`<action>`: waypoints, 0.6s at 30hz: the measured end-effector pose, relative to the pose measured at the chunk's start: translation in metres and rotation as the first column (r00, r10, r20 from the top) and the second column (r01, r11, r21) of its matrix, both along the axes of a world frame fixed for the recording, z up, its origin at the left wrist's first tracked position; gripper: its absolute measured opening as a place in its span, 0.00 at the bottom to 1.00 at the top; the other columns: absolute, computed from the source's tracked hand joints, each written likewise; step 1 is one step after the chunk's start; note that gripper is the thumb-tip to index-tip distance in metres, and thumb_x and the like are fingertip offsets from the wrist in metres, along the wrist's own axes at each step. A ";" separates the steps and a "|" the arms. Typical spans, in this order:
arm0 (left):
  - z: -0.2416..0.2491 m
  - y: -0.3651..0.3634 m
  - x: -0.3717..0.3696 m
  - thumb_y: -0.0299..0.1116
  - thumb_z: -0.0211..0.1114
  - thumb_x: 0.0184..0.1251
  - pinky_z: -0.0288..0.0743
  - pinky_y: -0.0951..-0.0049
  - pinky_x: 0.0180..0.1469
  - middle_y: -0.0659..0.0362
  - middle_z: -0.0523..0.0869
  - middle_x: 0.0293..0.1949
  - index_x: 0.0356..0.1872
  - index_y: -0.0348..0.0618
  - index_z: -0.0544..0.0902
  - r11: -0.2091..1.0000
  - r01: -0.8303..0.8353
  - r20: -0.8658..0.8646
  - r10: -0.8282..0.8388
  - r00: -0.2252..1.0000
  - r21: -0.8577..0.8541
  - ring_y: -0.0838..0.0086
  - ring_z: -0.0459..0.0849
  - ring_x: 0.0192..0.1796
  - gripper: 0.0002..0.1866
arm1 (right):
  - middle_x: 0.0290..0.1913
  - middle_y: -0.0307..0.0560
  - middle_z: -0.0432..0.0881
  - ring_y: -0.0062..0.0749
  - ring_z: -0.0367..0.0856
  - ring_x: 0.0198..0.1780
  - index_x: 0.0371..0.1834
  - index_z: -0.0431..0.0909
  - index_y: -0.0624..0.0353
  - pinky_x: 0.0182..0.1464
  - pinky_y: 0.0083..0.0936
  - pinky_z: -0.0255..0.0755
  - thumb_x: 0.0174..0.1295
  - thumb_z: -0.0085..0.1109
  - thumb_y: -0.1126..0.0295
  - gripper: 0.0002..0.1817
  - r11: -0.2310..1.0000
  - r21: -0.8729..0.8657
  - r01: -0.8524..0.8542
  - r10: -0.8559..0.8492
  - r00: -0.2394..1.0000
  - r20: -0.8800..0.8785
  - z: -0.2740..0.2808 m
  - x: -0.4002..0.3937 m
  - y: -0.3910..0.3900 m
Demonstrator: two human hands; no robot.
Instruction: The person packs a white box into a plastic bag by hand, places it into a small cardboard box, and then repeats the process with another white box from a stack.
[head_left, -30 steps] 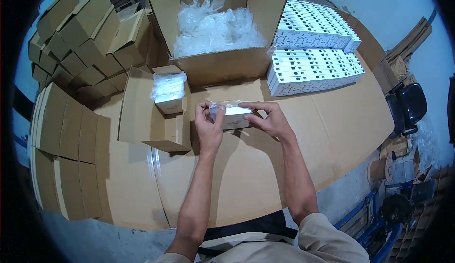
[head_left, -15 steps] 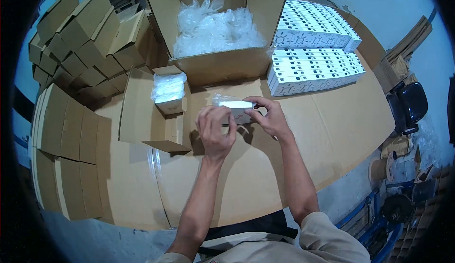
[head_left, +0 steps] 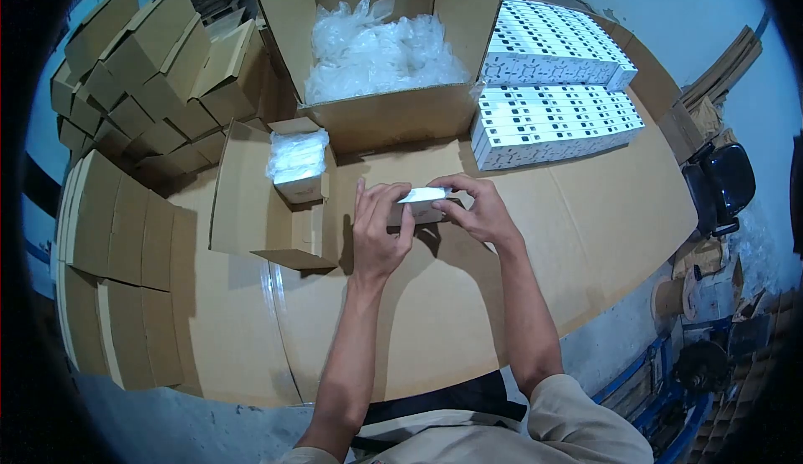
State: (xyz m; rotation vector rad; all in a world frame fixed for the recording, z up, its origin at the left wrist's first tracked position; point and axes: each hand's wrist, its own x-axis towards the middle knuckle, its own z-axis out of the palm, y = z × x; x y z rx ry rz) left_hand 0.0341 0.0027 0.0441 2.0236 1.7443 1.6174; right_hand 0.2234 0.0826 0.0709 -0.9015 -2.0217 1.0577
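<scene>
Between my two hands is a small white box (head_left: 423, 210), held just above the cardboard-covered table. My left hand (head_left: 376, 234) grips its left end, thumb on the near side and fingers over the top. My right hand (head_left: 485, 213) pinches the right end between thumb and fingers. Left of them stands an open brown carton (head_left: 238, 200). Several plastic-wrapped white boxes (head_left: 299, 161) fill its far part. Whether clear film covers the held box is hard to make out.
A large open carton (head_left: 393, 117) full of clear plastic bags (head_left: 385, 54) stands at the back. Rows of white boxes (head_left: 556, 125) are stacked at the back right. Folded brown cartons (head_left: 117, 221) and piled open cartons (head_left: 159, 71) line the left side of the cardboard-covered table (head_left: 577, 230).
My left hand has closed onto the left end of the white box, its fingers now stretched along the top. The clear film seen behind the box no longer shows. The box has tilted slightly.
</scene>
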 end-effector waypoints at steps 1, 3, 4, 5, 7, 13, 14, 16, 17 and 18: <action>0.001 -0.001 -0.002 0.20 0.69 0.62 0.62 0.42 0.78 0.55 0.90 0.49 0.52 0.41 0.84 0.999 0.030 0.050 -0.029 0.998 -0.030 0.60 0.87 0.57 0.16 | 0.48 0.46 0.90 0.29 0.85 0.48 0.54 0.87 0.62 0.52 0.28 0.78 0.61 0.71 0.78 0.17 1.000 0.015 -0.008 0.008 1.000 -0.009 -0.003 0.001 0.001; 0.003 -0.001 -0.006 0.20 0.68 0.63 0.66 0.45 0.76 0.53 0.89 0.49 0.52 0.40 0.84 0.992 0.086 0.134 -0.074 0.988 -0.089 0.61 0.87 0.56 0.16 | 0.51 0.46 0.90 0.30 0.85 0.50 0.54 0.87 0.61 0.53 0.28 0.78 0.60 0.71 0.78 0.18 0.999 0.021 -0.029 0.030 0.999 -0.030 -0.005 0.002 0.003; 0.003 -0.001 -0.009 0.21 0.68 0.64 0.69 0.48 0.74 0.53 0.89 0.49 0.52 0.39 0.83 0.986 0.113 0.169 -0.092 0.981 -0.119 0.62 0.87 0.56 0.15 | 0.52 0.46 0.90 0.31 0.85 0.52 0.55 0.86 0.61 0.54 0.28 0.77 0.59 0.71 0.79 0.19 0.999 0.012 -0.043 0.043 0.998 -0.044 -0.005 0.002 0.004; 0.003 -0.001 -0.011 0.21 0.68 0.65 0.71 0.51 0.73 0.52 0.89 0.49 0.53 0.38 0.83 0.979 0.140 0.204 -0.108 0.973 -0.149 0.64 0.87 0.56 0.15 | 0.54 0.45 0.89 0.31 0.85 0.53 0.55 0.86 0.60 0.55 0.28 0.77 0.59 0.71 0.79 0.19 0.998 0.003 -0.056 0.056 0.997 -0.057 -0.005 0.002 0.004; 0.004 -0.003 -0.009 0.21 0.68 0.65 0.73 0.58 0.70 0.53 0.88 0.50 0.54 0.37 0.82 0.962 0.184 0.374 -0.097 0.922 -0.202 0.66 0.86 0.56 0.16 | 0.58 0.45 0.88 0.34 0.85 0.58 0.58 0.85 0.57 0.57 0.31 0.78 0.58 0.72 0.78 0.22 0.999 0.035 -0.031 0.034 0.997 -0.074 -0.003 0.001 0.002; -0.001 -0.001 -0.011 0.20 0.67 0.66 0.75 0.66 0.66 0.53 0.86 0.51 0.60 0.36 0.78 0.947 0.229 0.465 -0.103 0.879 -0.223 0.69 0.84 0.57 0.21 | 0.59 0.43 0.87 0.32 0.86 0.59 0.63 0.83 0.52 0.55 0.29 0.77 0.57 0.73 0.78 0.28 0.999 -0.021 -0.023 0.020 0.991 -0.130 -0.002 -0.001 0.000; -0.002 -0.001 -0.011 0.20 0.67 0.66 0.75 0.66 0.66 0.53 0.86 0.51 0.61 0.36 0.77 0.947 0.234 0.469 -0.109 0.876 -0.218 0.68 0.84 0.58 0.21 | 0.59 0.43 0.88 0.32 0.86 0.58 0.64 0.83 0.51 0.55 0.29 0.77 0.57 0.73 0.78 0.28 0.999 -0.031 -0.019 0.015 0.992 -0.123 -0.003 -0.001 0.000; 0.001 -0.002 -0.010 0.20 0.67 0.66 0.74 0.65 0.66 0.52 0.86 0.51 0.62 0.37 0.75 0.943 0.231 0.468 -0.098 0.879 -0.237 0.68 0.84 0.58 0.23 | 0.57 0.43 0.88 0.31 0.87 0.56 0.64 0.83 0.51 0.53 0.28 0.77 0.57 0.73 0.79 0.29 1.000 0.011 -0.006 0.007 0.997 -0.074 -0.002 0.000 0.000; 0.001 -0.003 -0.010 0.20 0.67 0.66 0.74 0.65 0.66 0.52 0.85 0.51 0.63 0.37 0.74 0.942 0.228 0.467 -0.090 0.880 -0.247 0.68 0.84 0.58 0.24 | 0.57 0.42 0.88 0.31 0.87 0.55 0.64 0.83 0.52 0.53 0.27 0.77 0.57 0.73 0.80 0.29 0.999 0.033 -0.003 0.005 0.999 -0.049 0.000 0.000 0.000; 0.001 -0.003 -0.010 0.21 0.67 0.66 0.74 0.65 0.66 0.51 0.85 0.52 0.65 0.37 0.73 0.940 0.227 0.473 -0.083 0.877 -0.255 0.67 0.84 0.58 0.26 | 0.56 0.42 0.89 0.29 0.87 0.54 0.64 0.82 0.52 0.52 0.27 0.77 0.57 0.72 0.80 0.29 1.000 0.022 0.000 0.001 0.999 -0.044 0.001 0.000 -0.001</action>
